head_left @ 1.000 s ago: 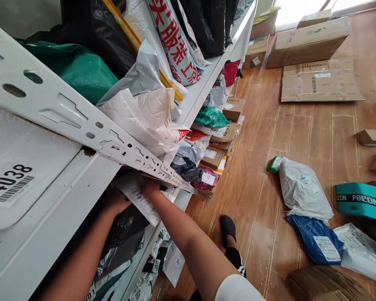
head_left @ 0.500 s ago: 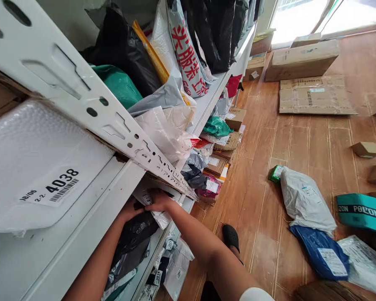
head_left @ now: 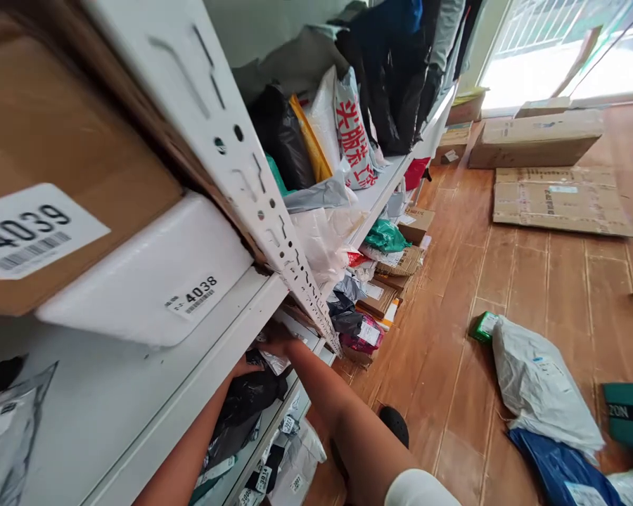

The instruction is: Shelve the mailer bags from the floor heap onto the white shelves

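Observation:
On the shelf below the top board, my left hand (head_left: pixel 247 367) lies against a black plastic parcel bag (head_left: pixel 247 397), its visible fingers stretched out over the plastic. Just beyond it, my right hand (head_left: pixel 277 337) reaches in at a white labelled parcel (head_left: pixel 278 363). The right fingers are in shadow and partly hidden, so their grip cannot be made out. More dark and silvery bags lie under my left forearm.
A perforated white shelf post (head_left: pixel 279 232) rises close by my hands. Overhead, a brown box (head_left: pixel 100 161) and a white padded parcel (head_left: pixel 152 274) sit on the upper shelf (head_left: pixel 190 379). Parcels, including a white bag (head_left: pixel 543 379), lie on the wooden floor.
The view has shifted, so the box marked 4039 now shows. My left hand has moved off the white parcel's side and lies lower on the black bag; my right hand stays by the white parcel.

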Demonstrator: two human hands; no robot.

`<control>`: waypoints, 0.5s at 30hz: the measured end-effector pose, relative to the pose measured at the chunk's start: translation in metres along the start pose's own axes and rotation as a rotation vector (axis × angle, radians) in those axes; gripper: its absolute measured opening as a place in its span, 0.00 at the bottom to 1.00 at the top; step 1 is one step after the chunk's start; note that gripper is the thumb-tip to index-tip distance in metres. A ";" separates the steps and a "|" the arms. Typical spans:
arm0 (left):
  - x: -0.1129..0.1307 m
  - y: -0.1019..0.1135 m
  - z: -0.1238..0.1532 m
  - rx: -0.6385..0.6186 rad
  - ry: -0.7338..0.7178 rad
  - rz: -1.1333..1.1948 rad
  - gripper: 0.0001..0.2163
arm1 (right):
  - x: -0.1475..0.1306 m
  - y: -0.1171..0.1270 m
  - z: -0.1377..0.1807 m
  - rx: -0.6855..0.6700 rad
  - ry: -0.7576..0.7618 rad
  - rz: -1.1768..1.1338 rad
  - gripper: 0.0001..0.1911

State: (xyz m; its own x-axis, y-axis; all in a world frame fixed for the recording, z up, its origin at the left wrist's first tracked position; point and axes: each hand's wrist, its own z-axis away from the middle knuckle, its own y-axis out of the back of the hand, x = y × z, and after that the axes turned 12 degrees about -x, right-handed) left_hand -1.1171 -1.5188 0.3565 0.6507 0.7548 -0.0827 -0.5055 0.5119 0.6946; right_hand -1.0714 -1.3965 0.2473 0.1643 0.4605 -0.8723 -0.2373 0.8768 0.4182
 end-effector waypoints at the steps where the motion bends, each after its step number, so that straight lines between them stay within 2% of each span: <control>1: 0.006 0.002 0.004 0.024 -0.006 0.024 0.29 | 0.001 0.004 0.005 -0.007 -0.013 0.021 0.39; 4: 0.024 -0.001 0.038 0.127 0.000 0.096 0.26 | -0.003 0.016 0.019 -0.057 -0.050 0.085 0.39; 7: 0.036 -0.027 0.092 0.283 -0.029 0.150 0.23 | -0.016 0.023 0.031 -0.087 -0.094 0.165 0.36; 10: 0.033 -0.076 0.140 0.566 -0.192 0.102 0.18 | -0.024 0.027 0.037 -0.085 -0.146 0.234 0.32; 12: 0.020 -0.114 0.164 0.741 -0.255 0.040 0.14 | -0.025 0.028 0.038 -0.091 -0.158 0.259 0.33; 15: -0.009 -0.170 0.190 0.840 -0.130 0.015 0.13 | -0.020 0.027 0.039 -0.101 -0.165 0.271 0.37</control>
State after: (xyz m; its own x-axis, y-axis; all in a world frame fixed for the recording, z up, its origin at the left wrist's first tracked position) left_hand -0.9295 -1.6909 0.3755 0.7330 0.6799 -0.0226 0.0407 -0.0107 0.9991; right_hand -1.0436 -1.3768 0.2858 0.2335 0.6988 -0.6762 -0.3857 0.7049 0.5953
